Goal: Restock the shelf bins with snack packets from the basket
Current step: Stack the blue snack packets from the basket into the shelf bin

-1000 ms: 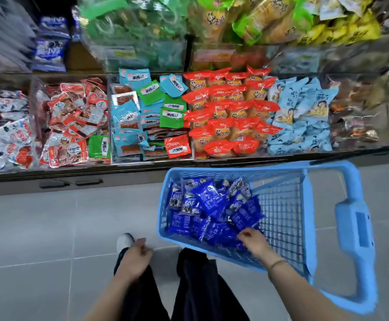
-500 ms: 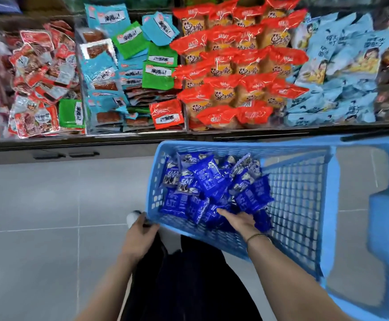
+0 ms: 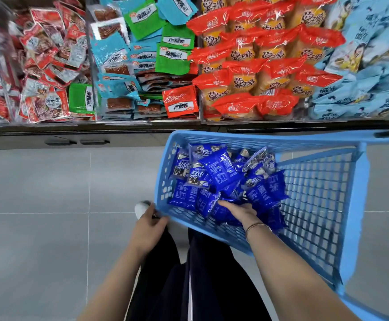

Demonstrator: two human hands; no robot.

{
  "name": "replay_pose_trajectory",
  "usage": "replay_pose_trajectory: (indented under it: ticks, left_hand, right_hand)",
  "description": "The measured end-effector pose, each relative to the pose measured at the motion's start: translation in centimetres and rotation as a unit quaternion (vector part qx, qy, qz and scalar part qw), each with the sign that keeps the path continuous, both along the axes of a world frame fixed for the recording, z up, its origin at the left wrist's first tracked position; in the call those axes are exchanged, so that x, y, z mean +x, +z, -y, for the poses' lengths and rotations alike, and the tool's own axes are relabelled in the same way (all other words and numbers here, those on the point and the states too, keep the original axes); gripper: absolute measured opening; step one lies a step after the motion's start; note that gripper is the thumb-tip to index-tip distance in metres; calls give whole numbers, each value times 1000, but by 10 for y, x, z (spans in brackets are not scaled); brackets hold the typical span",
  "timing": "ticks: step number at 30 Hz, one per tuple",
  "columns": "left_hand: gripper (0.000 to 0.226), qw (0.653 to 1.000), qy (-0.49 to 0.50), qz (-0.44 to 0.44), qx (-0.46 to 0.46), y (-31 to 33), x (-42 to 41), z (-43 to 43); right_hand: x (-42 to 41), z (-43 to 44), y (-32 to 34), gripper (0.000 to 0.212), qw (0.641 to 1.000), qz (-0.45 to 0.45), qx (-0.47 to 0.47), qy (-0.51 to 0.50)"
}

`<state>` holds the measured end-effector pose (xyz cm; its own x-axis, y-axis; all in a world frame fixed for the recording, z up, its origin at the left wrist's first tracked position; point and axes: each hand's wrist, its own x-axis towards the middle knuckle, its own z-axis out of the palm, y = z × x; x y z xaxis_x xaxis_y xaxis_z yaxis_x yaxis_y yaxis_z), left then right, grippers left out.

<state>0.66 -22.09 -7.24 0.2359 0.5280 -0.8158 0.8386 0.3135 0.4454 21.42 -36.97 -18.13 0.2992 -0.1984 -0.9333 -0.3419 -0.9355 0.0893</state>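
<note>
A light blue plastic basket [image 3: 270, 141] stands tilted on the floor before the shelf, with several dark blue snack packets [image 3: 221, 169] piled in its near-left part. My right hand [image 3: 241, 210] lies inside the basket on the pile, its fingers stretched in among the packets with the tips hidden. My left hand [image 3: 148, 225] grips the basket's near-left corner at the rim. Above are the shelf bins: red and silver packets [image 3: 47, 66], teal and green packets [image 3: 138, 61], orange-red packets [image 3: 258, 66] and pale blue packets [image 3: 362, 66].
Grey floor tiles [image 3: 50, 205] spread to the left of the basket. My legs in dark trousers [image 3: 200, 274] and a white shoe [image 3: 141, 208] are just behind the basket's near edge. A dark ledge [image 3: 96, 128] runs under the bins.
The view has closed in on the shelf and basket. My right hand has pushed from the near rim deeper into the blue packets. My left hand has moved up onto the basket's corner.
</note>
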Motion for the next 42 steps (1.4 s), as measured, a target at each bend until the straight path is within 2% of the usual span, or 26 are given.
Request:
replay_pose_trajectory:
  ticks: [3, 8, 12, 14, 16, 18, 20, 22, 24, 26, 28, 30, 32, 34, 36, 39, 41, 42]
  left_hand:
    - [48, 1000, -13, -5, -7, 0, 0, -1]
    - [46, 1000, -24, -19, -9, 0, 1, 0]
    - [40, 1000, 1, -8, -28, 5, 6, 5]
    - [40, 1000, -14, -16, 16, 9, 11, 10]
    - [46, 991, -47, -35, 121, 15, 19, 18]
    - [51, 984, -57, -15, 170, 25, 34, 27]
    - [48, 992, -64, 28, 105, 35, 56, 40]
    - [46, 996, -37, 69, -34, 44, 81, 53]
    - [47, 975, 64, 117, -179, 58, 105, 60]
    - [45, 939, 139, 186, -255, 68, 123, 58]
    - [46, 917, 178, 254, -252, 73, 132, 51]
    - [56, 895, 214, 296, -255, 78, 133, 41]
    - [58, 868, 244, 319, -292, 81, 124, 32]
    - [45, 843, 260, 343, -323, 80, 109, 24]
    - [41, 825, 263, 369, -337, 79, 96, 17]
    - [51, 842, 251, 350, -324, 85, 87, 11]
    - [60, 850, 241, 331, -330, 91, 79, 7]
    - [64, 867, 240, 301, -316, 97, 80, 2]
  right_hand:
    - [-2, -4, -4, 126, 1000, 12, 13, 9]
    - [13, 2, -7, 86, 996, 19, 74, -55]
    - [20, 15, 14, 68, 994, 54, 93, -24]
    - [24, 25, 31, 65, 991, 80, 112, -7]
    - [27, 36, 49, 67, 984, 109, 138, -12]
    - [30, 45, 70, 70, 976, 133, 169, -22]
    - [30, 47, 93, 70, 963, 175, 204, -21]
    - [27, 43, 117, 69, 935, 245, 256, -20]
    - [21, 33, 140, 83, 897, 300, 324, -5]
    - [12, 21, 162, 101, 867, 330, 369, 65]
    - [2, 10, 177, 110, 838, 336, 404, 148]
    - [-4, 3, 191, 108, 809, 319, 450, 204]
    - [-4, -2, 203, 85, 786, 286, 502, 220]
    - [-3, -7, 215, 56, 787, 226, 547, 176]
    - [-2, -14, 225, 38, 787, 195, 572, 125]
    - [-4, -26, 235, 34, 785, 221, 571, 95]
    - [-4, -31, 239, 40, 787, 235, 563, 88]
    - [-5, -34, 241, 46, 787, 242, 560, 94]
